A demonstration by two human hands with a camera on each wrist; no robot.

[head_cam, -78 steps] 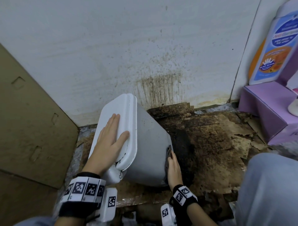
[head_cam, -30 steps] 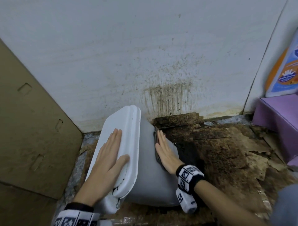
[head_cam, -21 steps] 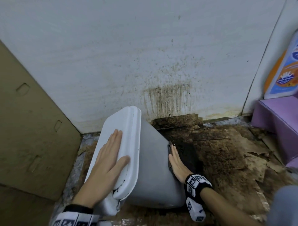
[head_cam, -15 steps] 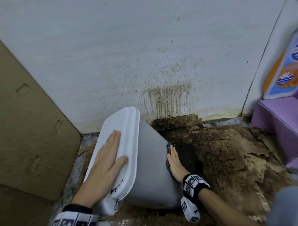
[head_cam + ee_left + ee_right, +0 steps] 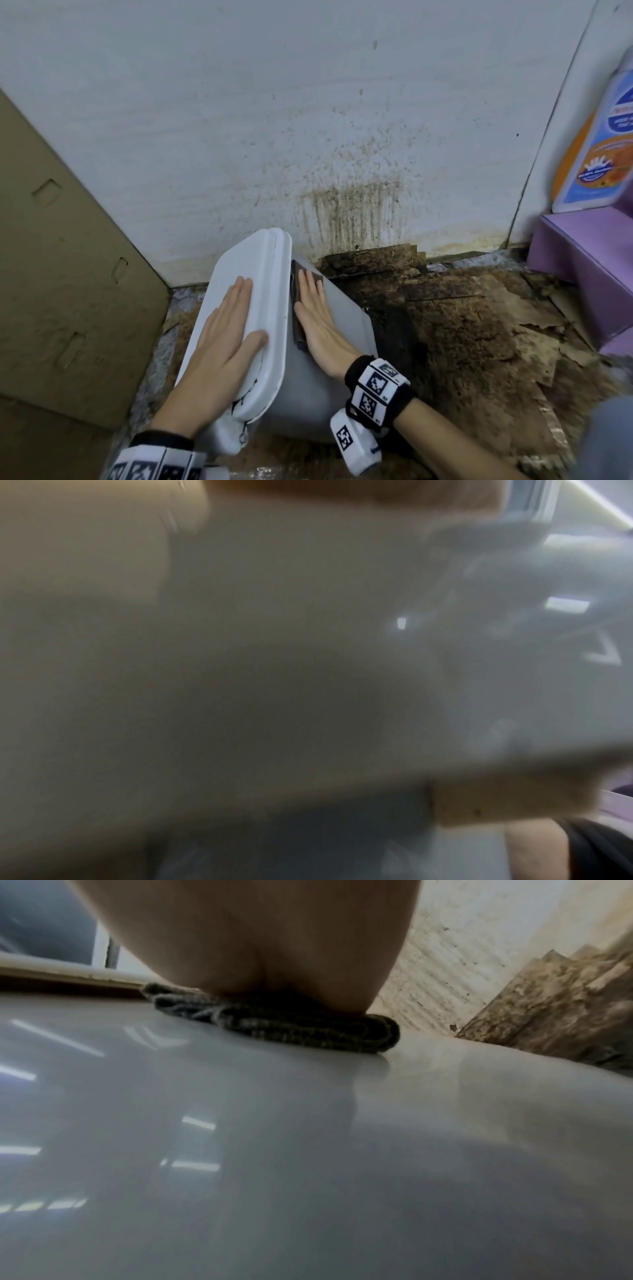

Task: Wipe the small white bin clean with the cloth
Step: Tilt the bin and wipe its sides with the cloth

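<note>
The small white bin (image 5: 329,370) lies tipped to the left on the floor, lid (image 5: 250,284) facing up-left. My left hand (image 5: 222,339) rests flat on the lid with straight fingers. My right hand (image 5: 313,315) presses a dark folded cloth (image 5: 297,301) flat against the bin's upper side, just beside the lid's rim. In the right wrist view the cloth (image 5: 281,1028) is squashed under my palm (image 5: 260,939) on the glossy bin wall (image 5: 308,1150). The left wrist view is a blur of the bin lid (image 5: 308,669).
A stained white wall (image 5: 342,137) stands right behind the bin. Brown cardboard (image 5: 51,274) leans at the left. The floor (image 5: 462,325) is covered in dirty, torn cardboard. A purple box (image 5: 589,267) with a cleaner bottle (image 5: 603,144) sits at the right.
My right hand has slid the cloth from the bin's lower right side up along the wall to the top edge by the lid. The left hand stays on the lid.
</note>
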